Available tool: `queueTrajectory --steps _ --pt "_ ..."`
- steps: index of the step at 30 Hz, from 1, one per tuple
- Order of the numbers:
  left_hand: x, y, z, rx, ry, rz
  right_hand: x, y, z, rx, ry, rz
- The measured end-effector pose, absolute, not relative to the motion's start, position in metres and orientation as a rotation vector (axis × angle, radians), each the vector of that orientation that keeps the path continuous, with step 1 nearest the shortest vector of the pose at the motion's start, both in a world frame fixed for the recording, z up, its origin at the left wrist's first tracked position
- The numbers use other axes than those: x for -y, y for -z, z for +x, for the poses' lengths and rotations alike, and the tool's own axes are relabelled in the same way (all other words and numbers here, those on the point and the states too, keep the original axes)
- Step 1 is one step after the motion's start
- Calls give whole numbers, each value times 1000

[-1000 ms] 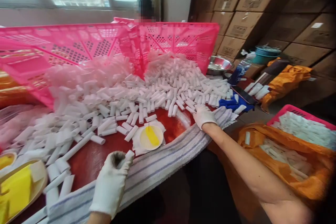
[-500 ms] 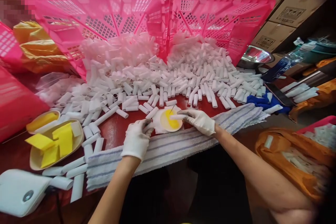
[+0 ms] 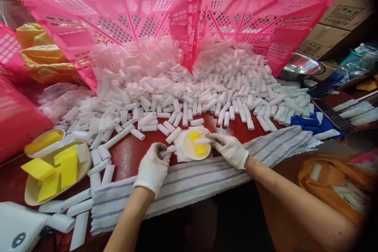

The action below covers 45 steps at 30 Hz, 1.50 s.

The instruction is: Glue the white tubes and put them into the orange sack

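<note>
Both my hands wear white gloves with greyed fingertips. My left hand (image 3: 152, 170) is closed on a short white tube (image 3: 168, 151), pinched between thumb and fingers just left of the small dish. My right hand (image 3: 232, 150) pinches another white tube (image 3: 202, 141), which lies across the yellow sponge piece (image 3: 200, 149) in the round cream dish (image 3: 189, 147). A thin dark pin-like tip shows by the right fingers; where it is held I cannot tell. Under the dish lies a white sheet (image 3: 179, 150). A striped towel (image 3: 189, 183) runs along the table edge below both hands.
Many white tubes (image 3: 206, 94) are heaped against pink crates (image 3: 254, 19) behind. On the left stand an oval dish (image 3: 85, 165) with yellow sponge pieces (image 3: 49, 187) and a white device (image 3: 20, 224). A bottle (image 3: 333, 82) and blue cloth (image 3: 304, 121) are at right.
The view has shifted a little, so the table items sit slightly differently. Each hand keeps its white tube; the right-hand tube now lies over the middle of the yellow sponge.
</note>
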<state>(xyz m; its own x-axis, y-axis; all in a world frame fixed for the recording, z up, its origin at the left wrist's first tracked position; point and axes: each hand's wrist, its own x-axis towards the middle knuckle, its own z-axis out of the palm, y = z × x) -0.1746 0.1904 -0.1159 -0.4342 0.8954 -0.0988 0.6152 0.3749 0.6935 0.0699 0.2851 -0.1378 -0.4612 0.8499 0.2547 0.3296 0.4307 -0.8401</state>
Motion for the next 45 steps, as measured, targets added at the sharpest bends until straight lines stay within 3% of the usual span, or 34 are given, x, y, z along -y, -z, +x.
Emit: queueTrajectory --steps 13,16,24,32,39,45 --pt "-198 97 -171 -2332 -163 1792 -265 142 69 2112 -615 -879" --pt "-194 98 -171 -2361 -263 1751 -260 139 70 2115 -673 -931" --pt "-184 115 -165 -2008 -1053 1306 -255 147 72 2055 -706 -963" --pt "-177 102 -146 -1771 -1102 1098 -248 133 71 2099 -639 -854" --pt "-176 101 -125 -1486 -1068 1060 -233 107 70 1436 -1427 -1154" --pt "-169 85 -114 -1482 -963 1201 -230 91 71 1520 -1473 -1247"
